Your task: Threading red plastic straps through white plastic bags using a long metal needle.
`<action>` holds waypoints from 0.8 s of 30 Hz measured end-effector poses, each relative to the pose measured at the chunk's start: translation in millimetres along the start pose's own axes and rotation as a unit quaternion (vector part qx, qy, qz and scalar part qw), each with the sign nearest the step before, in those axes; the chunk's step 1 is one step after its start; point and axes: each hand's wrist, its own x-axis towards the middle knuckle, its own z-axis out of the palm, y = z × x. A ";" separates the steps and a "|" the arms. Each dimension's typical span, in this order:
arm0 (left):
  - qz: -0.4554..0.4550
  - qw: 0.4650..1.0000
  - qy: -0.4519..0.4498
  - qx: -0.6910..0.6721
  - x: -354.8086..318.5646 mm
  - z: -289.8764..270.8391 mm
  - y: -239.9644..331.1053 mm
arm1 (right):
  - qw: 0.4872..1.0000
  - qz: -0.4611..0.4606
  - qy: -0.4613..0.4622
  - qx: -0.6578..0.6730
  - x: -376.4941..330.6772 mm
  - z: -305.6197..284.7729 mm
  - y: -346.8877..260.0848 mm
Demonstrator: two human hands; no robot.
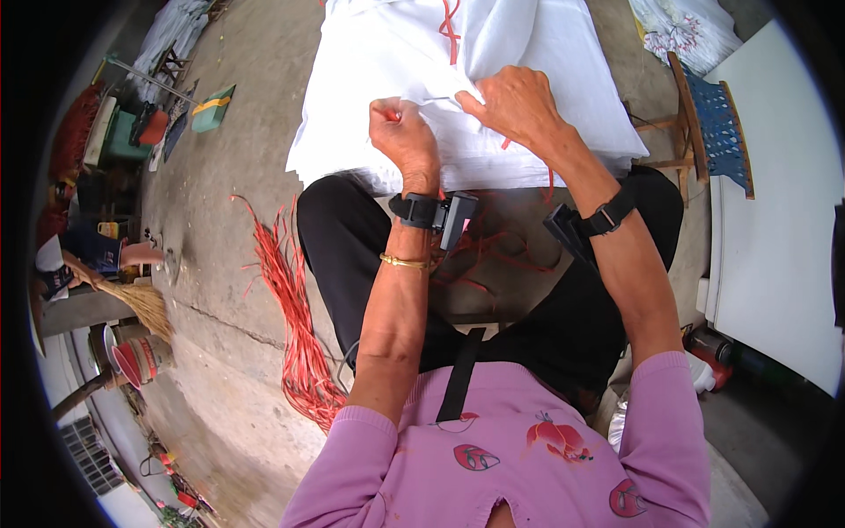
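I pinched the thin red plastic cord (393,113) in my left hand (405,141); my right hand (519,104) gripped a fold of the white woven sack (528,53) across my knees; best, I judged, to keep that fold taut and draw the cord through slowly.

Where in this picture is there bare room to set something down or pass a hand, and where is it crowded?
Free: the concrete floor between the white fabric and the green box, and the floor left of the red string bundle. Crowded: the lap, where the left hand and right hand pinch fabric among loose strings, and the cluttered left edge by the broom.
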 end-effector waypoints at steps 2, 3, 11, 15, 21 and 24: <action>0.122 0.985 -0.054 0.113 -12.6 3.4 26.1 | 0.999 0.030 -0.004 0.038 -0.2 -0.6 0.6; 0.174 0.976 -0.105 0.080 -14.8 6.6 27.2 | 0.995 0.057 -0.007 0.077 0.8 0.4 0.2; 0.079 0.957 -0.269 0.072 -10.7 4.7 58.5 | 0.943 0.178 -0.064 0.275 10.1 8.7 4.1; 0.023 0.980 -0.192 0.042 -20.4 -6.5 35.1 | 0.942 0.176 -0.014 0.286 13.5 14.2 12.7; 0.072 0.959 -0.200 0.188 -17.8 11.6 22.1 | 0.942 0.173 -0.019 0.288 16.2 2.7 6.3; 0.088 0.911 -0.166 0.367 -4.0 27.2 3.0 | 0.948 0.162 -0.008 0.272 13.6 -2.1 9.5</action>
